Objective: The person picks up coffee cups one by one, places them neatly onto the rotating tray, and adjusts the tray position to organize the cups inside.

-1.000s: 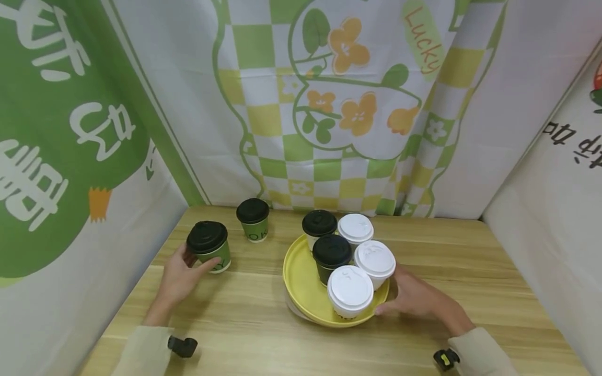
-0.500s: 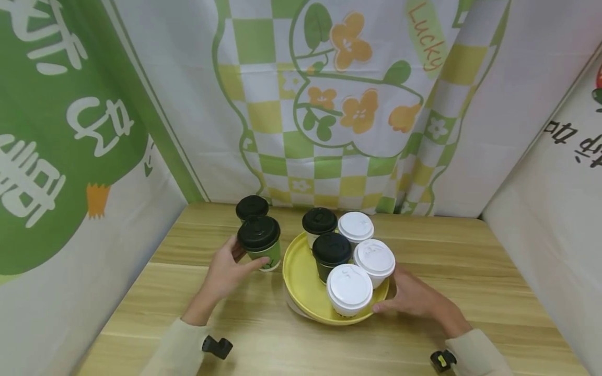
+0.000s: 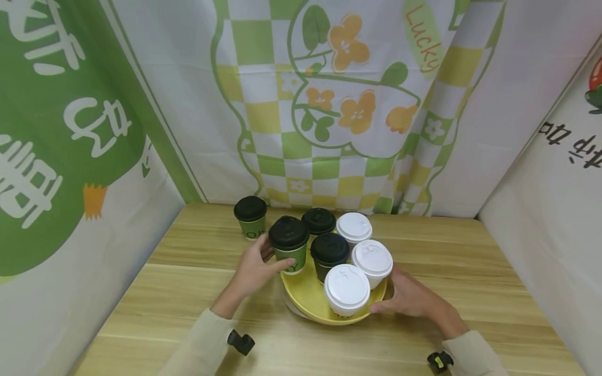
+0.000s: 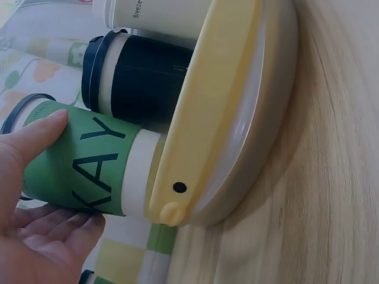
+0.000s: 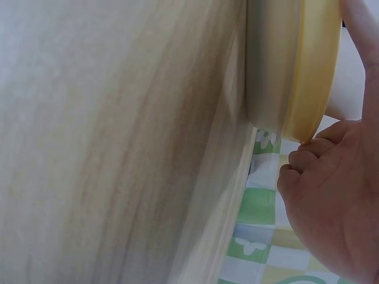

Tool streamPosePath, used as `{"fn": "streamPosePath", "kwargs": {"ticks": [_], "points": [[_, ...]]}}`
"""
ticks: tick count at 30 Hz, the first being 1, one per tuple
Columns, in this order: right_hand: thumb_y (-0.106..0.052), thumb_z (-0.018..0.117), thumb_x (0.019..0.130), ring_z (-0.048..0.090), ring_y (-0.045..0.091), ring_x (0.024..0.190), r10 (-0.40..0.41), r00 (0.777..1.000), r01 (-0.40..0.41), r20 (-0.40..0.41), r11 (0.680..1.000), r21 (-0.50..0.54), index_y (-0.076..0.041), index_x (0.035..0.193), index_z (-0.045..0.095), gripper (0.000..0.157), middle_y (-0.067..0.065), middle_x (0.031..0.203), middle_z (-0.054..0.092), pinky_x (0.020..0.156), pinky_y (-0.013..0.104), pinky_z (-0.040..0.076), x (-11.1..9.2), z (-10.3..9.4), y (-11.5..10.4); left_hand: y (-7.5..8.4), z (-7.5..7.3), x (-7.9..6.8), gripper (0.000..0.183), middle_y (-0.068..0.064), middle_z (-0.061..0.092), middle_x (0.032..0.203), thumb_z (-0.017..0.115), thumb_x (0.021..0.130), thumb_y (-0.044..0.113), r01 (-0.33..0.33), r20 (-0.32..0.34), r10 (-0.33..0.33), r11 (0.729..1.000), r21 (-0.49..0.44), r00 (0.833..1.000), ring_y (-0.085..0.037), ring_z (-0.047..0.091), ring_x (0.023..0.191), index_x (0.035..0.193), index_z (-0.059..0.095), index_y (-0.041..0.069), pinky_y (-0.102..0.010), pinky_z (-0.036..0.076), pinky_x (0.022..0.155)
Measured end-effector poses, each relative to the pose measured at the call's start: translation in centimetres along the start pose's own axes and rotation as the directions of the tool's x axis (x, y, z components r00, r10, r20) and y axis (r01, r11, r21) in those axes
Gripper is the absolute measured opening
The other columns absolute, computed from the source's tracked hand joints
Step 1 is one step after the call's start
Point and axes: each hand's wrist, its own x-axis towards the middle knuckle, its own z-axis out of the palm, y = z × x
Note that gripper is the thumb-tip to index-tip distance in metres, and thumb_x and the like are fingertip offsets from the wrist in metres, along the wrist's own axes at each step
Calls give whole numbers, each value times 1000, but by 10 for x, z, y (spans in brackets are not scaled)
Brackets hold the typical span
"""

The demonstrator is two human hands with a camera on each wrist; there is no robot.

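My left hand (image 3: pixel 256 269) grips a green paper cup (image 3: pixel 293 258) with a black lid, thumb on its near side. In the left wrist view this cup (image 4: pixel 100 160) is at the rim of the yellow round tray (image 4: pixel 207 112); whether its base rests on the tray cannot be told. Two other black-lidded cups, one dark (image 3: pixel 331 253) and one behind it (image 3: pixel 319 220), stand on the tray with white-lidded cups (image 3: pixel 347 287). At the tray's right side my right hand (image 3: pixel 414 300) holds the rim, thumb in front, fingers (image 5: pixel 305 160) curled against it.
Another green cup (image 3: pixel 251 219) with a black lid stands on the wooden table (image 3: pixel 188 292), behind my left hand. A pale round base (image 4: pixel 278 71) lies under the tray. Printed curtains (image 3: pixel 301 172) hang along the table's back edge.
My left hand has carried the green cup rightward from the table's left part to the tray's left rim. The right hand has stayed at the tray.
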Motion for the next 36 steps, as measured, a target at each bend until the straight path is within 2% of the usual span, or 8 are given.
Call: {"fn": "streamPosePath", "kwargs": {"ticks": [10,17,29,36], "points": [[-57,95,71,50,32,146,4,1000,-5,-9,1000,-4,-6,160,34,120,13,157,54,124,57,34,0,1,1,-10,12,5,76,-22,62,149,87,89,15,16,5,-16,999,-43,1000,-37,58,143,153,48,2,-49,45,122],[-57,95,70,49,34,147,23,1000,-23,-4,1000,4,-3,161,31,123,16,158,53,124,59,33,-1,2,0,-21,19,5,79,-21,60,151,88,87,13,63,-16,-64,995,-76,998,-37,54,146,155,47,5,-48,42,125],[-57,94,71,48,33,148,20,1000,-20,-4,1000,12,-6,161,31,121,14,158,53,124,59,33,-2,2,1,-31,22,10,82,-19,63,149,91,84,16,-1,-13,1,1000,14,1000,-37,56,144,154,49,8,-50,43,123],[-57,94,72,48,34,148,16,1000,-16,-6,1000,12,-5,161,31,121,15,158,52,124,59,33,-2,3,-1,-33,25,11,85,-16,61,151,92,82,14,-35,0,35,999,21,999,-34,55,146,154,47,8,-48,41,125]]}}
